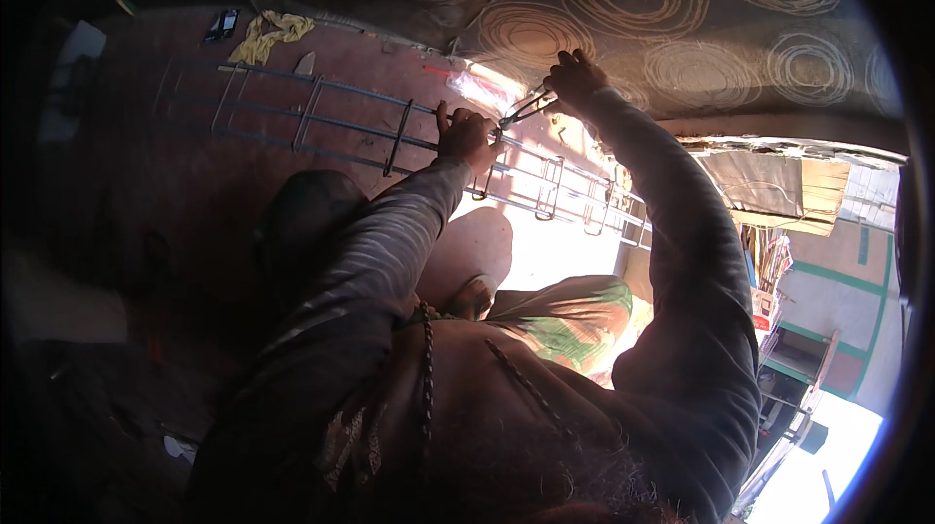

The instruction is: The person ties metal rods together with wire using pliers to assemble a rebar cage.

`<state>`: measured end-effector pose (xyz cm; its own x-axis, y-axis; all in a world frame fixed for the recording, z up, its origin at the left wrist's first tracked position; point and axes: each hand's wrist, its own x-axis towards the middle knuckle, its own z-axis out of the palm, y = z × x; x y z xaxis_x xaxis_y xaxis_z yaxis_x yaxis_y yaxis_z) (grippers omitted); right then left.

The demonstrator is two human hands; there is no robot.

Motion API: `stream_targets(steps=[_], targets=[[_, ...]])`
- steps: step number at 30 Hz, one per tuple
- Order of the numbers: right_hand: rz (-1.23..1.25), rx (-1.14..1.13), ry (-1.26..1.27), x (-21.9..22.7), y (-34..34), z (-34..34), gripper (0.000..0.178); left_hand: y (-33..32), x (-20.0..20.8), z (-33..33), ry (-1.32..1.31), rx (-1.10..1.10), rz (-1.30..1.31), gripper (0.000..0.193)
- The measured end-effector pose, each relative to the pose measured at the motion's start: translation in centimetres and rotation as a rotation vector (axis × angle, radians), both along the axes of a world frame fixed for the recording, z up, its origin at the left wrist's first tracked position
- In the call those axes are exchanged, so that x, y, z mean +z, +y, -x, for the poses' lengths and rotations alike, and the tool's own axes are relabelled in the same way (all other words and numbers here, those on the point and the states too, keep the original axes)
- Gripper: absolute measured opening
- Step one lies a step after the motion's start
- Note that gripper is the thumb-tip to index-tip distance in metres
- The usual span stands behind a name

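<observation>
Out front, cage (397,139): steel, running left to right across the view; left end in shade, right end in hard glare.
Done, by the look of it: rings (309,113) stand at intervals along the long bars (360,93), dark end to bright end. Basic frame seems made up.
Left, my read: pincers (521,115) are at a crossing, so that joint is probably mid-work. Can't tell which other crossings are fastened; too small, and glare eats the right side.
Right hand (577,78): clamped on the pincers' handles, raised beyond the cage; not on the steel itself. Pincers slope down-left from it to the bars.
Left hand (467,137): over the cage near mid-length, fingers bent, touching the bars just left of the pincers' head. Can't tell if fully closed around one.
Cage vs hands: directly under the left, near and below-left of the right.
</observation>
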<state>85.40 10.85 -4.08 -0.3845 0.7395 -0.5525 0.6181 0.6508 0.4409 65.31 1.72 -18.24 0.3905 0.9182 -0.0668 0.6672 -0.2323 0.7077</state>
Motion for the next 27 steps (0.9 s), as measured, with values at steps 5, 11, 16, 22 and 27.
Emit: stream_targets(steps=[5,11,16,22,27], targets=[[0.100,-0.234,-0.121,0.8,0.8,2.1,0.049,0.1,0.2,0.1,0.039,-0.023,0.023,0.039],[0.531,-0.598,-0.126,2.1,1.7,2.3,0.039,0.2,0.3,0.0,0.073,-0.048,0.011,0.044],[0.625,-0.918,-0.034,2.9,1.0,1.9,0.040,0.2,0.4,-0.1,0.106,-0.063,0.024,0.046],[0.125,-0.122,0.244,1.6,-1.9,-2.2,0.053,0.4,-0.2,-0.2,0.113,-0.059,0.018,0.051],[-0.099,0.136,0.257,0.3,-2.0,-4.5,0.054,0.5,0.3,-0.3,0.101,-0.089,0.056,0.047]])
